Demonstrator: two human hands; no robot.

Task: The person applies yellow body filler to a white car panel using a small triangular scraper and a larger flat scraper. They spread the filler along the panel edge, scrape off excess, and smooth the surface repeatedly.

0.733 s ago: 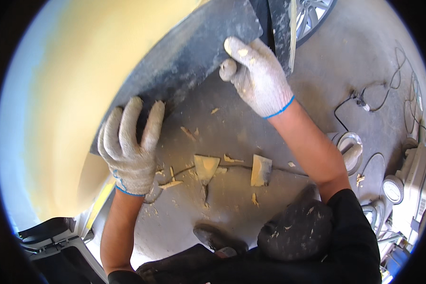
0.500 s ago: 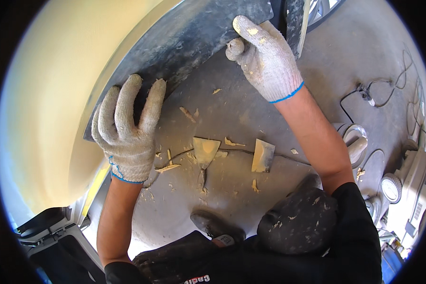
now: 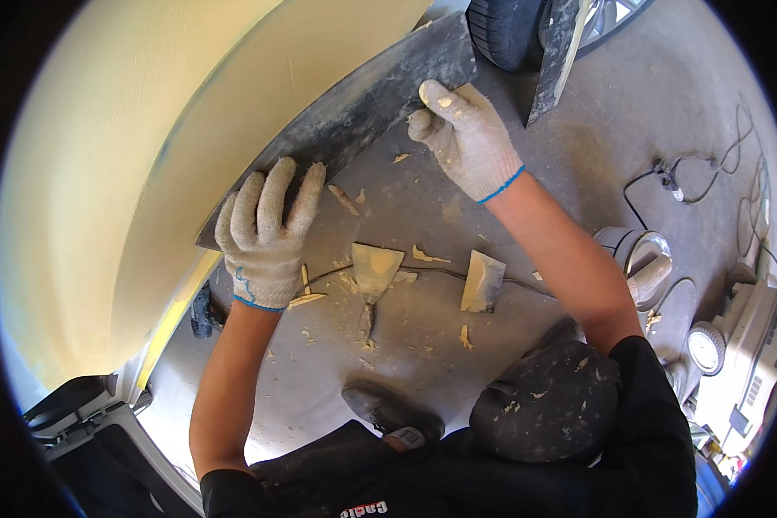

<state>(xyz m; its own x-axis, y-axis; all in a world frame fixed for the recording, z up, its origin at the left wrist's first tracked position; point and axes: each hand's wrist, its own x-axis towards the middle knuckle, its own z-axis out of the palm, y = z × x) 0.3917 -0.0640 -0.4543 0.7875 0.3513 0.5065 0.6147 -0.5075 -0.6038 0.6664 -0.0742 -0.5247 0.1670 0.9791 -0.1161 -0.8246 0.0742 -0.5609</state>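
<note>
A long, dark, smeared flexible filler spreader [image 3: 380,95] lies along the lower part of a curved car panel [image 3: 259,95] coated in pale yellow filler. My left hand [image 3: 268,233], in a knitted work glove with a blue cuff edge, grips the spreader's near-left end, its fingers bent over the dark face and its thumb hidden. At the far-right end, my right hand [image 3: 470,142] pinches the lower edge. That glove carries yellow filler spots on the thumb. The spreader's upper edge meets the panel, and its underside is hidden.
On the grey floor lie a filler-covered putty knife [image 3: 376,269], a small rectangular scraper plate [image 3: 483,281], a cable and dried filler scraps. A metal can [image 3: 647,257] stands right of my forearm. A tyre [image 3: 502,33] is beyond; a wheeled white machine [image 3: 742,354] sits at right.
The spreader has slid down the panel, baring more yellow surface above it. My left hand has shifted right and slightly nearer; my right hand has come slightly nearer and left. Both keep their grip.
</note>
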